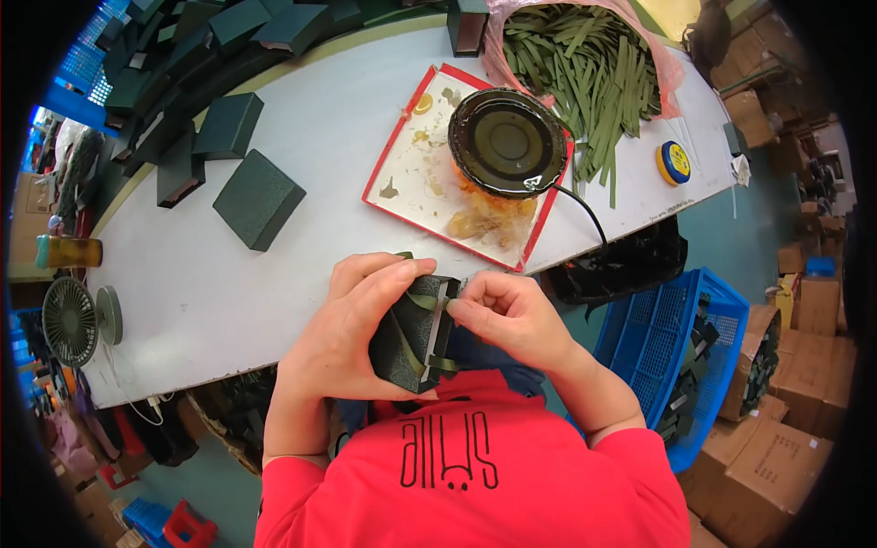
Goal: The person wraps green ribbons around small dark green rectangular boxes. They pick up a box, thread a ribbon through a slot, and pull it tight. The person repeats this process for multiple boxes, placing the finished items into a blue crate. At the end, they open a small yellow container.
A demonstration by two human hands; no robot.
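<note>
My left hand [343, 333] is wrapped round a dark green textured box [399, 352], holding it tilted near my chest at the table's front edge. A green ribbon [407, 340] runs across the box face, and a short ribbon end sticks out at its lower right corner. With thumb and forefinger pinched, my right hand [513, 315] grips a ribbon end at the box's right edge. Beyond my hands, a round black pot [508, 142] of dark liquid with a cord stands on a red-edged white board [388, 187], which is smeared with yellowish residue.
Several dark green boxes [260, 199] are piled at the far left of the white table [301, 301]. A pink bag [671, 68] spills green ribbon strips [585, 73] at the back right. A yellow-and-blue round tin [673, 163], fan [71, 320], blue crate [662, 347] and cartons [767, 466] stand around.
</note>
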